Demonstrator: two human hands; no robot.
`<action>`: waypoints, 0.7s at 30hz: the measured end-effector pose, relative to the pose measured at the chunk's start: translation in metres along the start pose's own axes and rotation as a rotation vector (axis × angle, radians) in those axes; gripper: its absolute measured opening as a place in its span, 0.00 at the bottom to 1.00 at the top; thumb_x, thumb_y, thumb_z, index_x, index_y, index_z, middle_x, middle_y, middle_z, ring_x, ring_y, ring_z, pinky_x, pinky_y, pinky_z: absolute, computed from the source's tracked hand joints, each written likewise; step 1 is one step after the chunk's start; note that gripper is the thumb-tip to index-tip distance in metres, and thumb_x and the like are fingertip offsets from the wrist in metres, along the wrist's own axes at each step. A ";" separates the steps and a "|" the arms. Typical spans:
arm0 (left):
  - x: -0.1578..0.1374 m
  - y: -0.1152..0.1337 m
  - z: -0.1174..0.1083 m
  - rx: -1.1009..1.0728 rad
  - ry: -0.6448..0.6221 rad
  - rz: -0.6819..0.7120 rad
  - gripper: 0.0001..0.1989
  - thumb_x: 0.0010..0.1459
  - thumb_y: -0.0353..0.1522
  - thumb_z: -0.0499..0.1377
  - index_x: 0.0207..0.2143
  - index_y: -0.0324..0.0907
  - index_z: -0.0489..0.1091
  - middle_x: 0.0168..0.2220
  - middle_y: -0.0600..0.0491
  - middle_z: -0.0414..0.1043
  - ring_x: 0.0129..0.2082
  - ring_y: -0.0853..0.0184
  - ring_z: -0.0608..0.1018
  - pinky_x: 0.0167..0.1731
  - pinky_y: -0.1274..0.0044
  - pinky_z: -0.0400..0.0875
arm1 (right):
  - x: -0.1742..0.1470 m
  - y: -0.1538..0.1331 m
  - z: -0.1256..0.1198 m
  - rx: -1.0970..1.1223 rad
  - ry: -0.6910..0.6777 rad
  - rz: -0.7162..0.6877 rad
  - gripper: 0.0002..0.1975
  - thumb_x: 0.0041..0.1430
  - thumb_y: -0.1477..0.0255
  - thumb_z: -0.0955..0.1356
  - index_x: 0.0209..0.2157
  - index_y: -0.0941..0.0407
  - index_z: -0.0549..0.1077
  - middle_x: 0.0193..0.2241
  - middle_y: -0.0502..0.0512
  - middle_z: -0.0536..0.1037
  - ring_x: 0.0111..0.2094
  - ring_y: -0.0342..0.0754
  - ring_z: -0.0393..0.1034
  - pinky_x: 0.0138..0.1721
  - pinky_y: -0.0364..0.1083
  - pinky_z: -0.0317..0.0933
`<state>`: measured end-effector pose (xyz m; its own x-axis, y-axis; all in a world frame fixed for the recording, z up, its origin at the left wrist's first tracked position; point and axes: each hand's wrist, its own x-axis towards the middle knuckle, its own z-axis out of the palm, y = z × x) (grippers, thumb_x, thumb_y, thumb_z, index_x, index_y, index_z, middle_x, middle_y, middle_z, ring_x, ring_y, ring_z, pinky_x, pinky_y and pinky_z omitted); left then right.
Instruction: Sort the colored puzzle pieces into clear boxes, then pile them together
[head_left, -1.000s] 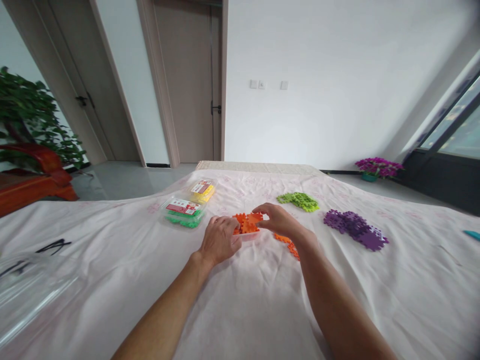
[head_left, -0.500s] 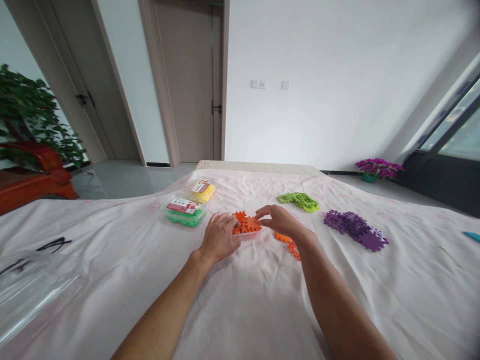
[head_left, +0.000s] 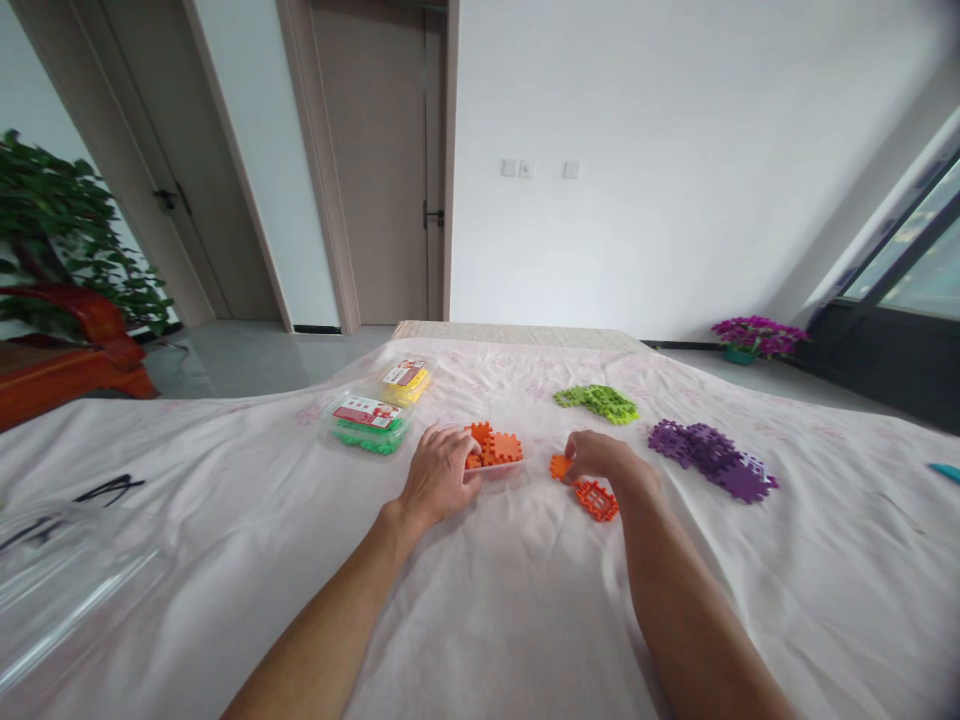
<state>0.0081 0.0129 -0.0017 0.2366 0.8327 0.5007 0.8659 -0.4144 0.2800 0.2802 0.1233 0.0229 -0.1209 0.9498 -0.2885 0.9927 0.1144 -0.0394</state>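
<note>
My left hand (head_left: pixel 442 470) grips the left side of a clear plastic box (head_left: pixel 504 468), its thumb at the near rim. Inside the box lie several orange interlocking tiles (head_left: pixel 506 447) with toothed edges. To the right of the box, my right hand (head_left: pixel 604 458) reaches down with its fingers closed on an orange tile (head_left: pixel 559 467) on the cloth. Just below that hand lies another orange tile (head_left: pixel 597 500) with a window-like cut-out, apart from the box. The fingertips of my right hand are partly hidden.
Lidded boxes of green tiles (head_left: pixel 369 440) and yellow tiles (head_left: pixel 411 385) stand at the back left. Heaps of lime-green tiles (head_left: pixel 600 402) and purple tiles (head_left: pixel 709 460) lie to the right. Clear plastic packaging (head_left: pixel 67 590) and dark glasses (head_left: pixel 109 488) are at the left.
My right hand has moved right and down from above the box to the loose orange tiles, its fingers closing on one. My left hand stays at the box.
</note>
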 end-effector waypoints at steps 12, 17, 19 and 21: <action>-0.001 0.000 0.000 -0.005 -0.002 0.005 0.13 0.49 0.30 0.61 0.39 0.46 0.69 0.43 0.51 0.74 0.52 0.58 0.71 0.62 0.62 0.52 | -0.010 -0.006 -0.023 0.273 0.560 -0.076 0.07 0.52 0.72 0.68 0.34 0.54 0.76 0.33 0.53 0.79 0.34 0.48 0.72 0.31 0.43 0.56; -0.002 -0.002 0.002 -0.008 0.007 0.002 0.13 0.49 0.29 0.61 0.39 0.45 0.69 0.43 0.51 0.73 0.51 0.59 0.71 0.63 0.62 0.51 | -0.020 -0.042 -0.028 0.596 0.766 -0.416 0.05 0.56 0.70 0.67 0.35 0.54 0.75 0.29 0.50 0.79 0.31 0.45 0.71 0.33 0.42 0.59; -0.002 -0.002 0.002 -0.011 0.013 0.004 0.13 0.49 0.29 0.60 0.39 0.45 0.68 0.43 0.51 0.73 0.51 0.59 0.71 0.63 0.63 0.51 | -0.022 -0.058 -0.024 0.640 0.751 -0.555 0.04 0.56 0.71 0.67 0.34 0.54 0.75 0.30 0.50 0.78 0.31 0.45 0.71 0.34 0.42 0.60; -0.002 -0.002 0.002 -0.011 0.018 0.008 0.13 0.48 0.28 0.60 0.39 0.45 0.68 0.43 0.51 0.73 0.50 0.59 0.71 0.63 0.63 0.51 | -0.024 -0.072 -0.018 0.611 0.726 -0.671 0.04 0.57 0.73 0.66 0.33 0.54 0.74 0.30 0.50 0.78 0.32 0.44 0.71 0.35 0.42 0.61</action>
<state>0.0070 0.0128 -0.0050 0.2358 0.8225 0.5176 0.8592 -0.4253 0.2844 0.2116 0.0973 0.0499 -0.3939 0.7178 0.5740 0.5388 0.6863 -0.4885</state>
